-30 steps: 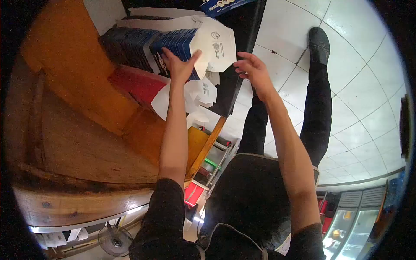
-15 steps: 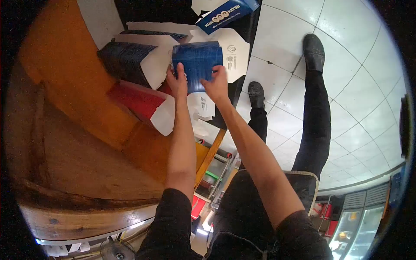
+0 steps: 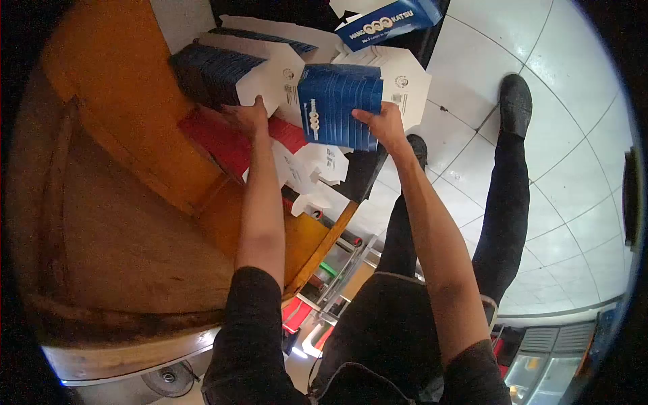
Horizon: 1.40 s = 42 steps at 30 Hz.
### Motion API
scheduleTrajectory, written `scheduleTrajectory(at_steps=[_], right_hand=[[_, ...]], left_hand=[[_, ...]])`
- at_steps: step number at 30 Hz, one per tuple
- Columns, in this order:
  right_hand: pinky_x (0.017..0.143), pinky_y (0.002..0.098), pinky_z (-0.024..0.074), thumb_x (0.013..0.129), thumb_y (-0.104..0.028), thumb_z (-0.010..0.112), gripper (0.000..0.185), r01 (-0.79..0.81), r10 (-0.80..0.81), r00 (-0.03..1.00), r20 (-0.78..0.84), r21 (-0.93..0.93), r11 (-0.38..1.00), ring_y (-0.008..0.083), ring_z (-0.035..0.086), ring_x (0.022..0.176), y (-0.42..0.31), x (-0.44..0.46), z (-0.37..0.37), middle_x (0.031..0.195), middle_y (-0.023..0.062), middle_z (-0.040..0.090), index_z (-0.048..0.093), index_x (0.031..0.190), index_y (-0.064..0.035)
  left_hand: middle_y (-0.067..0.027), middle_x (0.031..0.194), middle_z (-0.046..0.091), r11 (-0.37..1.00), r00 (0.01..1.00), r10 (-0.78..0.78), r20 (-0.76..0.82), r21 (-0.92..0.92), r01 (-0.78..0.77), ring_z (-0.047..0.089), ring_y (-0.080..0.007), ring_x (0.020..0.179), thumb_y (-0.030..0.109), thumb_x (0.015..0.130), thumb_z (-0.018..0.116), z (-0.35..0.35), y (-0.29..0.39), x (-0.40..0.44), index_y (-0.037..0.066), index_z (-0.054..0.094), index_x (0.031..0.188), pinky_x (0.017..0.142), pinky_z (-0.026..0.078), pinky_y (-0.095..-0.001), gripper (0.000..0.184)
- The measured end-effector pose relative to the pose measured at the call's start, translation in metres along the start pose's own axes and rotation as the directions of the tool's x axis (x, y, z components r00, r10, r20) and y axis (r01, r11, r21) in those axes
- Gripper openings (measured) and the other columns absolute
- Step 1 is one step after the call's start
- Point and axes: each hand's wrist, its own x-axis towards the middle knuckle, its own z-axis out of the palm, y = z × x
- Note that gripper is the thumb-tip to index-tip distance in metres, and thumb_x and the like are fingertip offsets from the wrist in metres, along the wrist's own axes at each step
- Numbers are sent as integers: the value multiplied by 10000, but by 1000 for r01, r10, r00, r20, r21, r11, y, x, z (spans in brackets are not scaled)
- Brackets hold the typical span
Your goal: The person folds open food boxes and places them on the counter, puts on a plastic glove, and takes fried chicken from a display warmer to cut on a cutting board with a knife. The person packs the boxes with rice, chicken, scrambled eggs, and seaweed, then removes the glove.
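Note:
A stack of nested blue paper food boxes [image 3: 337, 101] with white end flaps lies on the dark surface. My right hand [image 3: 386, 127] grips its near right edge, thumb on the blue face and the other fingers mostly hidden. At the near end of a second, darker blue stack of boxes [image 3: 219, 74], my left hand [image 3: 248, 120] has its thumb and fingers apart, against or very close to the stack; exact contact is unclear. Just below that hand is a red stack of boxes [image 3: 214, 138] with white flaps.
A single blue box [image 3: 388, 25] with printed lettering stands at the far edge. An orange-brown wooden panel [image 3: 128, 101] borders the left. White floor tiles [image 3: 560, 108] spread to the right, under my legs and black shoes. Below are a metal rack and a fan [image 3: 169, 379].
My left hand has let go of the blue stack and moved left to the darker stack. My right hand stays on the blue stack, now at its edge. The view has shifted.

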Motion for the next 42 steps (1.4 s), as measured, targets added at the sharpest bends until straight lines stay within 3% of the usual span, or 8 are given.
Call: scheduleTrajectory(at_steps=[4, 10, 13, 17, 21, 23, 31, 42], right_hand=[[815, 393, 503, 720, -103, 779, 394, 277, -272, 961, 53, -104, 955, 345, 671, 919, 7, 4, -6, 996, 187, 692, 648, 1083, -29], [680, 421, 493, 696, -158, 798, 235, 404, -381, 906, 184, -106, 909, 354, 668, 771, -9, -29, -6, 811, 223, 656, 679, 814, 6], [658, 415, 484, 706, -156, 792, 232, 318, -282, 928, 244, -119, 941, 351, 646, 711, -14, -50, 0, 761, 214, 649, 675, 818, 10], [713, 393, 496, 724, -196, 787, 294, 222, -185, 946, 267, -117, 968, 356, 648, 758, -39, -87, -19, 832, 205, 669, 676, 924, -11], [749, 362, 512, 740, -157, 783, 317, 410, -370, 907, 199, -226, 884, 286, 660, 747, -43, -110, -54, 884, 161, 699, 661, 986, 2], [738, 344, 517, 760, -121, 774, 283, 54, -13, 975, 221, -184, 982, 180, 652, 748, -57, -128, -74, 867, 101, 710, 663, 989, 5], [654, 280, 509, 830, -96, 742, 150, -41, 37, 993, 109, 34, 999, 96, 608, 682, -75, -194, -109, 850, 39, 702, 689, 945, -14], [724, 271, 509, 780, -41, 768, 200, 138, -110, 967, -231, 107, 985, 108, 623, 766, -128, -282, -150, 883, 47, 696, 690, 960, -3]], left_hand=[[-354, 1364, 388, 890, 948, 187, 256, 364, -274, 367, -418, 1327, 482, 761, 710, 37, -32, 57, -161, 225, 1373, 1138, 161, -562, 1012], [-269, 959, 666, 860, 930, 144, 338, 423, -287, 680, -394, 881, 123, 821, 597, 44, -32, 95, -115, 450, 1178, 759, 570, -439, 454], [-283, 945, 663, 886, 936, 218, 277, 346, -309, 680, -405, 874, 66, 867, 532, 19, -13, 57, -121, 482, 1123, 754, 565, -474, 322], [-282, 942, 665, 832, 910, 352, 218, 373, -411, 684, -404, 855, 68, 870, 537, 17, -16, 32, -118, 494, 1134, 735, 575, -457, 326], [-275, 996, 661, 910, 942, 110, 317, 350, -224, 680, -393, 889, 80, 903, 492, -8, 20, 0, -99, 465, 1226, 779, 569, -454, 370], [-276, 1050, 651, 922, 936, 58, 346, 341, -183, 672, -387, 938, 81, 911, 476, -3, 14, -4, -81, 460, 1253, 808, 562, -458, 379], [-240, 1366, 467, 874, 900, 417, 128, 215, -436, 482, -386, 1228, 51, 864, 503, -53, 40, -66, -27, 319, 1418, 1081, 288, -570, 588], [-322, 1345, 438, 926, 959, 280, 48, -277, -257, 494, -460, 1201, 60, 870, 559, -86, 41, -86, -46, 218, 1453, 996, 424, -484, 683]])
